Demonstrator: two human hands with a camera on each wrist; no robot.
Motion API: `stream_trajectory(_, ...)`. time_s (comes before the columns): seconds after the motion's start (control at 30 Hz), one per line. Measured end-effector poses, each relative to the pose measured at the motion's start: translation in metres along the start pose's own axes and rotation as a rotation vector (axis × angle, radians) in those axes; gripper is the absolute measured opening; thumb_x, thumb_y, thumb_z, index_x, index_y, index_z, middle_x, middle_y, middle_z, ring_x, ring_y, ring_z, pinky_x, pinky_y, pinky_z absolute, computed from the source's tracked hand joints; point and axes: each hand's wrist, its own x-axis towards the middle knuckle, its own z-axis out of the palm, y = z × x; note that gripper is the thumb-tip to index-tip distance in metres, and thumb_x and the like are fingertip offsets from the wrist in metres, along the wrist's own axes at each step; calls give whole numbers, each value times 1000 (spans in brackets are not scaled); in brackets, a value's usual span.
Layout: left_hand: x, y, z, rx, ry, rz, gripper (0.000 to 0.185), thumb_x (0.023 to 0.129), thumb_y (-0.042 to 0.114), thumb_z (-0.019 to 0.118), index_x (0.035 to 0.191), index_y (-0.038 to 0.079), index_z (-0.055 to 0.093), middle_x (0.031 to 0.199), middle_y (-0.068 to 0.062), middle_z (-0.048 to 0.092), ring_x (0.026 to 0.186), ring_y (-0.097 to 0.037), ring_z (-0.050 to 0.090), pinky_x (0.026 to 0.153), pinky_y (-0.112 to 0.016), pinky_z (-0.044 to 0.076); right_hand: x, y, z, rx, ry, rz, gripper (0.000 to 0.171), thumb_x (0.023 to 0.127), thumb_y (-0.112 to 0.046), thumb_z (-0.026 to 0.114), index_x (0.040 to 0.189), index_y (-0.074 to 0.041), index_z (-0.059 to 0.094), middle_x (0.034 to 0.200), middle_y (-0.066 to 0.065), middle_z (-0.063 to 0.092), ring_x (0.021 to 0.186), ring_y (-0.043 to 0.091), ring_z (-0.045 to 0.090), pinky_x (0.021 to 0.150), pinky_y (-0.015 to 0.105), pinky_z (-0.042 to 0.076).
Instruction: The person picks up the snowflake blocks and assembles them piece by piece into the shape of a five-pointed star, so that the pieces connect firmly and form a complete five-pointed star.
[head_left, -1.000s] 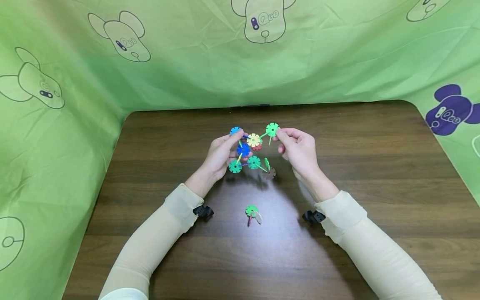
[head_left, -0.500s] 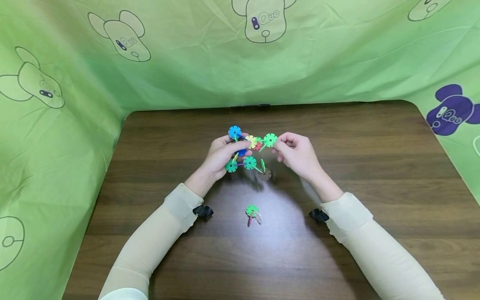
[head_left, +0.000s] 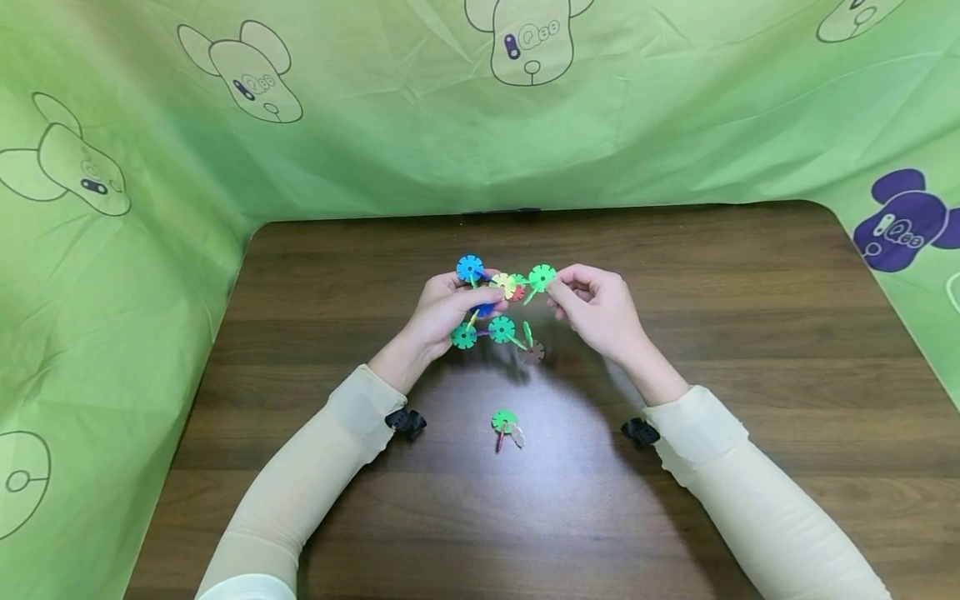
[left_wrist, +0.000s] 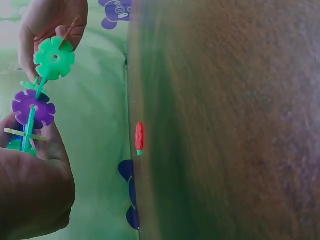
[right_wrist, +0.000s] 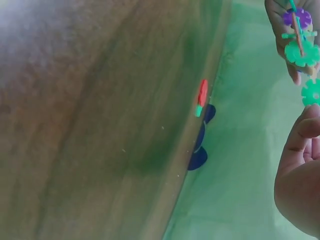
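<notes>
In the head view, a linked chain of notched snowflake discs is held above the table between both hands. My left hand grips its left part, thumb over the yellow disc, with a blue disc above the fingers. My right hand pinches the edge of a green disc at the chain's right end. Teal discs and a brown disc hang along the lower side. A purple disc shows in the left wrist view. The palm hides part of the chain.
A small cluster with a green disc, a magenta disc and a pale see-through disc sits on the wooden table, nearer the body. Green printed cloth hangs behind the table and at its sides.
The right hand has shifted slightly down and the green disc with it. The left thumb has moved from the blue disc onto the yellow one, and the chain has tilted.
</notes>
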Motion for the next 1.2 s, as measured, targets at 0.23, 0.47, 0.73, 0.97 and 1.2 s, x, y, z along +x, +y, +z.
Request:
stream_trajectory(0.23, -1, 2, -1, 43, -15, 2, 30, 80, 0, 73, 109, -2, 65, 82, -15, 70, 75, -22, 70, 78, -37, 55, 0, -6, -5, -73, -12, -40, 14, 93, -20, 61, 85, -10, 69, 68, 11, 65, 57, 17, 60, 49, 22, 43)
stream_trajectory(0.47, -1, -2, -1, 54, -9, 9, 29, 79, -1, 74, 107, -3, 66, 80, -15, 71, 74, -22, 70, 76, -37, 56, -8, -33, -6, -93, -30, -29, 11, 90, -7, 60, 84, -4, 68, 67, 21, 62, 52, 13, 54, 47, 20, 39)
stream_trajectory(0.73, -2, -6, -1, -7, -12, 10, 29, 80, -1, 72, 108, -4, 64, 79, -14, 70, 72, -22, 70, 77, -38, 55, -8, -34, -4, -20, -71, 2, 13, 92, -5, 57, 87, 2, 66, 66, 18, 62, 51, 12, 54, 46, 21, 44)
stream_trajectory(0.97, -4, -4, -5, 15, -27, 32, 31, 81, 3, 73, 110, -2, 64, 81, -14, 70, 77, -25, 70, 79, -40, 54, 2, -8, -4, -12, -125, 20, 18, 94, -21, 61, 94, -5, 68, 69, 12, 63, 54, 20, 55, 45, 24, 44)
stream_trajectory(1.2, -5, -1, -9, -23, 18, 24, 32, 82, 6, 73, 111, 0, 62, 84, -14, 69, 77, -24, 70, 78, -39, 55, 13, -6, -3, -65, -190, 86, 39, 94, -49, 53, 93, -12, 67, 83, 12, 67, 68, 38, 60, 54, 34, 51)
